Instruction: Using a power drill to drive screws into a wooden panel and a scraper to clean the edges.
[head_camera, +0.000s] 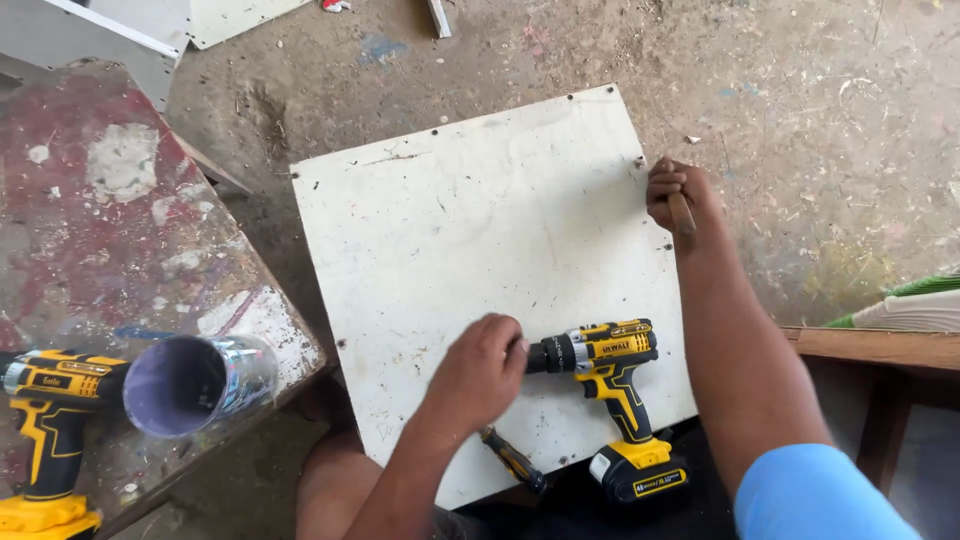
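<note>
A white scuffed board (470, 230) lies flat on the dirt floor in front of me. A yellow and black cordless drill (610, 375) lies on its near right part, its chuck pointing left. My left hand (480, 372) is closed around the chuck end of that drill. At the board's right edge, my right hand (676, 195) is shut on a small brown wooden-handled tool. A screwdriver with a dark yellow-striped handle (512, 460) lies at the board's near edge, under my left forearm.
A paint-stained table (110, 230) stands at the left, bearing a second yellow drill (50, 420) and a tipped metal can (195, 382). A wooden frame (880, 350) stands at the right. Sawdust covers the dirt floor (800, 100).
</note>
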